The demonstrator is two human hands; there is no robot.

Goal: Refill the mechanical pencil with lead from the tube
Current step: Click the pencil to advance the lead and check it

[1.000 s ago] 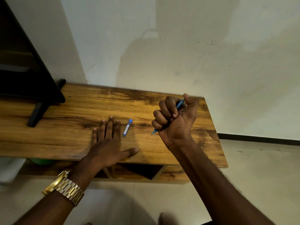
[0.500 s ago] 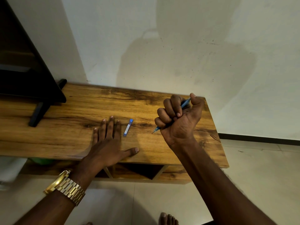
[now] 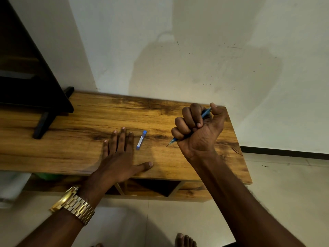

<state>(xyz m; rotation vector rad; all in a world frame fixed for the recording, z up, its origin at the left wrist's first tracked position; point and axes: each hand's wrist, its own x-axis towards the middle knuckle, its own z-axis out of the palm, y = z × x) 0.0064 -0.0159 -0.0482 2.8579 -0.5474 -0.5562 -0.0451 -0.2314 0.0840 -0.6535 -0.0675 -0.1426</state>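
Fingers (image 3: 188, 120) of right hand (image 3: 199, 129) stay fisted round blue mechanical pencil (image 3: 205, 113), thumb now nearer its cap; clicking likely. Left hand (image 3: 121, 154) unmoved, flat, fingers spread, empty. Slim blue-capped lead tube (image 3: 141, 139) lies untouched just beside, on grained wooden surface (image 3: 71, 139).

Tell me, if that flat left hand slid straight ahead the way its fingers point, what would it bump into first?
Probably nothing on the wooden tabletop: the left hand points toward the wall, which it would likely reach first. The lead tube lies just right of that path, though depth is hard to judge.
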